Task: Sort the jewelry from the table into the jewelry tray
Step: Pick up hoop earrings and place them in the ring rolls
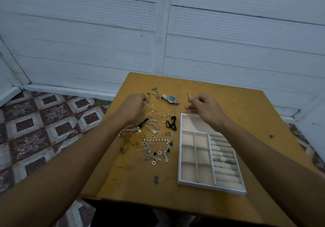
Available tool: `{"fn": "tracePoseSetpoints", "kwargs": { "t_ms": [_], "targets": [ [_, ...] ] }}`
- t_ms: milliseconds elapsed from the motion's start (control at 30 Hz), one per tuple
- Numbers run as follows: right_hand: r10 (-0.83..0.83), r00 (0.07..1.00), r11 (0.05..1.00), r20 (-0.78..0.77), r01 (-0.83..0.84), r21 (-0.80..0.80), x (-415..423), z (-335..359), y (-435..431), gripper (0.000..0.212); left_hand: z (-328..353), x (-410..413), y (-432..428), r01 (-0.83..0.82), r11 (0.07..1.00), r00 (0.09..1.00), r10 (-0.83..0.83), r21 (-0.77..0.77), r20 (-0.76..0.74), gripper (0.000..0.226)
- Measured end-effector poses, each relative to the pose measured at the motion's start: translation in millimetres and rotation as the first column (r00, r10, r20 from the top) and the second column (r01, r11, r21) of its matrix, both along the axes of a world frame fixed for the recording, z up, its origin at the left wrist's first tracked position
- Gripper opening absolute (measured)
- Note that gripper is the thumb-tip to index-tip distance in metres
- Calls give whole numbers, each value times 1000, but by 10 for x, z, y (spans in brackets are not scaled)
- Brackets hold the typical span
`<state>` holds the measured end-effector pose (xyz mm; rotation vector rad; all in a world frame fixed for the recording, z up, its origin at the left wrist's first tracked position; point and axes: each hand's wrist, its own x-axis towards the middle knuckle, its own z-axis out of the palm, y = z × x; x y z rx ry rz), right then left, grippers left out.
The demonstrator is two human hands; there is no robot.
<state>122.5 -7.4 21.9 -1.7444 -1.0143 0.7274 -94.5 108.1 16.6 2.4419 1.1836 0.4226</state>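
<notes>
- Left hand (135, 107): fingers curled down onto the rim of a gold bangle (151, 110), apparently pinching it; the bangle lies on the table (246, 103), not lifted.
- Right hand (204, 107): hovers over the far end of the tray (179, 156), fingers loosely bent. A small pale sliver shows at the fingertip (nail or a tiny piece?), so I cannot tell whether it holds anything.
- Around the pinch: a thin chain (154, 93) just beyond it, a watch (170, 99) to the right of it and apart, small hoops (167, 116) and a black band (170, 123) between it and the tray.
- Nearer than the pinch: a pearl bracelet (130, 130) under the left wrist, a pearl strand (158, 140), then tangled heart charms (154, 161).
- Tray sits right of the pinch, well apart from it. Its square compartments look bare; only a few rings (226, 161) sit in the padded rolls on its right side.
- Progress, as judged: early. Rings appear sorted; bangles, hoops, chains, pearls, charms and watch are left on the table.
</notes>
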Motion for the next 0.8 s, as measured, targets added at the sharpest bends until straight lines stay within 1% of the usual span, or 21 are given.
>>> {"fn": "tracePoseSetpoints", "kwargs": {
  "t_ms": [67, 100, 200, 233, 300, 500, 567, 667, 700, 800],
  "targets": [
    [-32, 999, 999, -26, 32, 14, 112, 13, -157, 21, 81, 134, -121, 25, 999, 998, -23, -37, 51, 24],
    [-39, 999, 999, -8, 39, 15, 163, 21, -236, 20, 110, 210, -183, 38, 998, 996, -34, -53, 76, 24],
    [-63, 991, 998, 120, 63, 0, 311, 51, -463, 19, 154, 437, -353, 69, 991, 989, -53, -114, 138, 22],
    [-69, 988, 998, 139, 70, 1, 366, 46, -526, 18, 158, 512, -402, 77, 988, 987, -56, -136, 147, 22],
    [-92, 986, 996, 140, 93, -2, 456, 37, -640, 16, 173, 656, -501, 93, 982, 986, -68, -164, 151, 21],
    [-181, 983, 979, 25, 182, -94, 605, -17, -927, 10, 184, 1033, -768, 159, 947, 977, -110, -278, 184, 14],
    [-210, 976, 968, 51, 215, -127, 629, -29, -993, 10, 184, 1121, -820, 163, 940, 975, -107, -301, 195, 14],
    [-184, 972, 970, 145, 203, -136, 636, -34, -1038, 6, 188, 1205, -878, 158, 933, 975, -96, -323, 200, 14],
    [-170, 968, 971, 183, 197, -139, 638, -30, -1040, 7, 184, 1228, -895, 159, 932, 976, -97, -326, 197, 13],
    [-108, 950, 968, 292, 167, -189, 661, -14, -1022, 32, 162, 1273, -949, 165, 937, 977, -113, -308, 180, 15]
  ]
}}
